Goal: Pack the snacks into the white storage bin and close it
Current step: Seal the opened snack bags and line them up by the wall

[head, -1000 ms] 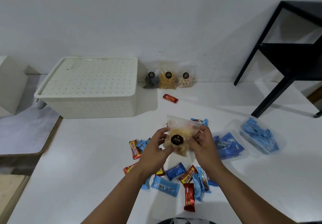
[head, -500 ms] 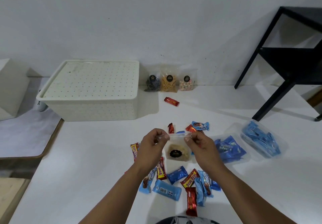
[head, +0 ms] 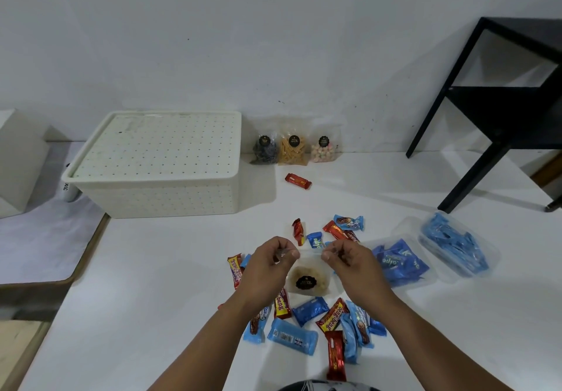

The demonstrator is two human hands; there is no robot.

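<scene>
Head view: I look down on my two hands over a white table (head: pixel 152 284).
Left hand (head: pixel 267 264): my fingers and thumb pinch the left end of the top edge of a clear snack pouch (head: pixel 308 279).
Right hand (head: pixel 349 261): my fingers pinch the right end of that same top edge, so the strip runs taut between both hands.
Snack pouch: it hangs between and just below my hands, with pale crisps inside and a round black label facing me.
Loose snacks (head: pixel 307 323): red and blue wrapped bars lie scattered under and around my hands, some beyond my knuckles, most nearer to me beside my wrists.
Blue packs (head: pixel 398 261): a clear bag of them lies just right of my right hand; a second clear bag (head: pixel 453 244) lies further right.
White storage bin (head: pixel 158 162): well beyond my left hand, by the wall, with its dotted lid on.
Three pouches (head: pixel 293 148): upright against the wall, right of the bin, far ahead of my hands.
Single red bar (head: pixel 298 180): alone, between those pouches and my hands.
Black stand (head: pixel 492 110): far off to the right of my right hand.
</scene>
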